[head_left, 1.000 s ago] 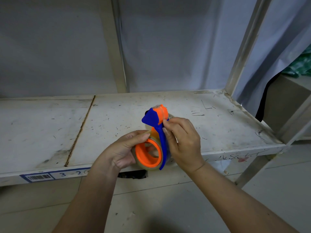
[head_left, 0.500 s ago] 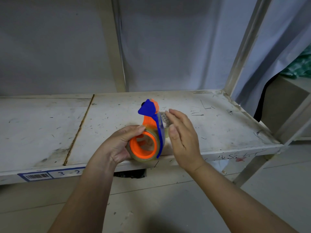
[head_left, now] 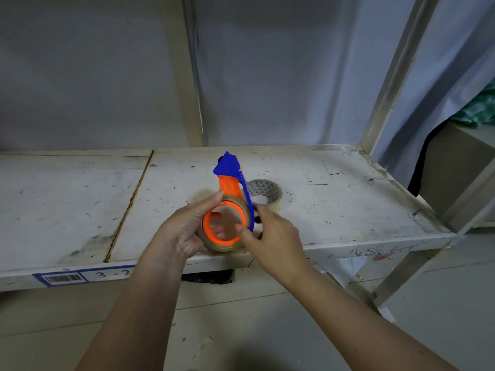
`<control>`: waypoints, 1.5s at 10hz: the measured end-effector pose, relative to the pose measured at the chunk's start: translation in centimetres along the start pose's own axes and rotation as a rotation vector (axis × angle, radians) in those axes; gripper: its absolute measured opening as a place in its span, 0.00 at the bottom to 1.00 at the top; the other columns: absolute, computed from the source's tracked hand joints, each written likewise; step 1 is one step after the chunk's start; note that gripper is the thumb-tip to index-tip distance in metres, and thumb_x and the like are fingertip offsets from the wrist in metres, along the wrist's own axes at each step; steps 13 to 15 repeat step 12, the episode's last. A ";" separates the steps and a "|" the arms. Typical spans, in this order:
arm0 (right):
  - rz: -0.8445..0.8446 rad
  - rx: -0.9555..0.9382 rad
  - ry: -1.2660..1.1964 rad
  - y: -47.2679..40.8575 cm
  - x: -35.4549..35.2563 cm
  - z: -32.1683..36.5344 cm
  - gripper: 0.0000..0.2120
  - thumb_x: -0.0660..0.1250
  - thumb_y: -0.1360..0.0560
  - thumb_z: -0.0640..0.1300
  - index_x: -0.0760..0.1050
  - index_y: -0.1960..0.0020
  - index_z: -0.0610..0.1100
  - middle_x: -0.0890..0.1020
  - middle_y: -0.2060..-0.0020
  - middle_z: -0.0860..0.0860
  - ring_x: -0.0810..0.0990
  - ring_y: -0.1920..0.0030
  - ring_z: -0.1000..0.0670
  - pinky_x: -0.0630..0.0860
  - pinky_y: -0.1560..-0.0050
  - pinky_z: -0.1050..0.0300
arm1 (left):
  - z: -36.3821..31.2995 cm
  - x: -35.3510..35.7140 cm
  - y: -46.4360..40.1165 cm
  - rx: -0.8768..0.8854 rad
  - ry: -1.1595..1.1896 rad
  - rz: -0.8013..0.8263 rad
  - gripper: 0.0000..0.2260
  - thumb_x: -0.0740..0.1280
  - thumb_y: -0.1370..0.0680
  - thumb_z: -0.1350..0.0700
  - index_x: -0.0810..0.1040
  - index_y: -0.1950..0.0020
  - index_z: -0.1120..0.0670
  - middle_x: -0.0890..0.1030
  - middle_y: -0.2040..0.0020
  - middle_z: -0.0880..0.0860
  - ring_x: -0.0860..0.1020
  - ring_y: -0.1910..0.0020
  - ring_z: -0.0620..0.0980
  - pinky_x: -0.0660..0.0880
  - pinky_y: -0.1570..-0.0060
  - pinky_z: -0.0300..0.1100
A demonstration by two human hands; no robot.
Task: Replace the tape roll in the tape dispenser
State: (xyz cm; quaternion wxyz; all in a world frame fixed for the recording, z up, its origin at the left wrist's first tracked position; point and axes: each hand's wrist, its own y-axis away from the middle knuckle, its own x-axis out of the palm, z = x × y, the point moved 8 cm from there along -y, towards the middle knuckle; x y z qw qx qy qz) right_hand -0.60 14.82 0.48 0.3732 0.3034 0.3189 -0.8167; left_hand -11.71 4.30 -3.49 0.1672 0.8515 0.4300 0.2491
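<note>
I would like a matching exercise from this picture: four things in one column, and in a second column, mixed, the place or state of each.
Things:
1. tape dispenser
2. loose tape roll
3. right hand
4. barcode label

Places or states:
A. on the front edge of the shelf
B. held upright in the left hand
C. lying flat on the shelf behind the dispenser
D. fingers at the blue arm and orange ring

Pairs: 1-B, 2-C, 3-D, 4-A
</note>
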 end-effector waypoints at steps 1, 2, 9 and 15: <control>0.052 0.098 -0.133 -0.2 1.5 0.1 0.15 0.66 0.27 0.49 0.74 0.42 0.47 0.82 0.57 0.51 0.79 0.58 0.50 0.75 0.56 0.58 | -0.2 -0.7 -0.1 0.028 -0.092 -0.114 0.30 0.74 0.37 0.40 0.76 0.41 0.56 0.81 0.45 0.58 0.80 0.46 0.59 0.77 0.48 0.59; 0.020 0.174 -0.207 -1.0 2.0 -0.1 0.08 0.65 0.28 0.46 0.75 0.50 0.46 0.78 0.63 0.53 0.77 0.61 0.50 0.72 0.60 0.61 | -0.7 -1.6 -0.3 0.091 -0.257 -0.280 0.30 0.64 0.30 0.35 0.74 0.39 0.58 0.79 0.45 0.58 0.78 0.46 0.60 0.77 0.48 0.58; 0.068 0.180 -0.203 -2.4 4.7 -1.3 0.18 0.54 0.20 0.52 0.75 0.55 0.41 0.79 0.62 0.48 0.77 0.60 0.49 0.70 0.64 0.58 | -1.3 -2.5 -1.7 0.286 -0.754 -0.637 0.21 0.47 0.18 0.53 0.66 0.31 0.61 0.70 0.32 0.62 0.61 0.29 0.59 0.59 0.30 0.55; 0.060 0.370 -0.322 -2.2 0.7 -2.2 0.22 0.49 0.20 0.54 0.76 0.55 0.42 0.83 0.65 0.44 0.83 0.58 0.41 0.78 0.49 0.46 | -3.6 -1.4 2.4 0.450 -0.613 -0.578 0.23 0.49 0.18 0.50 0.50 0.24 0.47 0.59 0.23 0.53 0.54 0.24 0.54 0.58 0.30 0.50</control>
